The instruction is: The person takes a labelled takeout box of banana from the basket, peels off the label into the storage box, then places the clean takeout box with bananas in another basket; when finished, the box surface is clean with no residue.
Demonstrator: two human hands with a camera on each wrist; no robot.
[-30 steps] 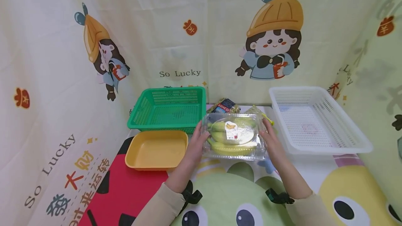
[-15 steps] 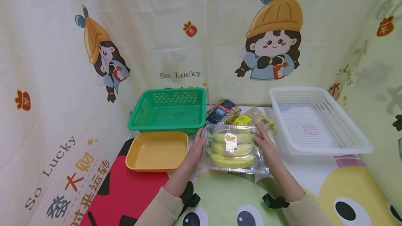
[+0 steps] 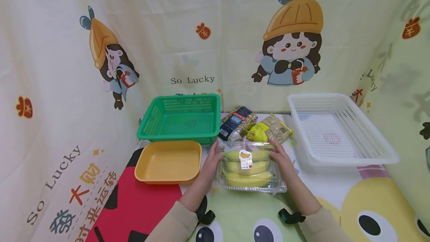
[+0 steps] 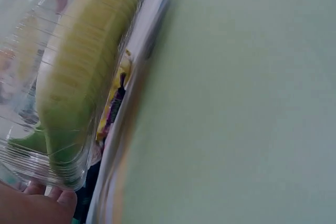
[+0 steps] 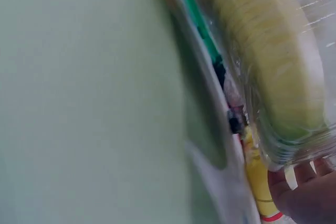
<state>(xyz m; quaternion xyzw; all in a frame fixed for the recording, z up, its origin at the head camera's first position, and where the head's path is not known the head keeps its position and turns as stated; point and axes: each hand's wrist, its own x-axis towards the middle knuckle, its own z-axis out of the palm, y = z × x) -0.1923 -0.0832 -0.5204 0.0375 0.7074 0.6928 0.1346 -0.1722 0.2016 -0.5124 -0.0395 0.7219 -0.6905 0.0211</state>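
Observation:
A clear plastic clamshell box of bananas (image 3: 248, 169) is gripped by its two short sides, one in each of my hands. My left hand (image 3: 209, 164) holds the left side, and my right hand (image 3: 283, 161) the right. From the wrist views, fingertips (image 4: 64, 199) of the left hand and fingers (image 5: 280, 182) of the right reach under the box's ends. A white label with a banana picture (image 3: 246, 159) is on the lid. Just behind the box lie a pasta bag (image 3: 237, 122) and a yellow-and-clear food bag (image 3: 270, 128).
At the back left stands a green basket (image 3: 144, 133), with a yellow tray (image 3: 168, 180) in front of it. A white basket (image 3: 356, 160) is at the right. The cartoon-print tablecloth (image 3: 242, 216) covers the table, and a printed curtain (image 3: 235, 47) hangs behind.
Both hands have brought the banana box down and toward me. The pasta bag and the yellow bag behind it, mostly covered before, now show.

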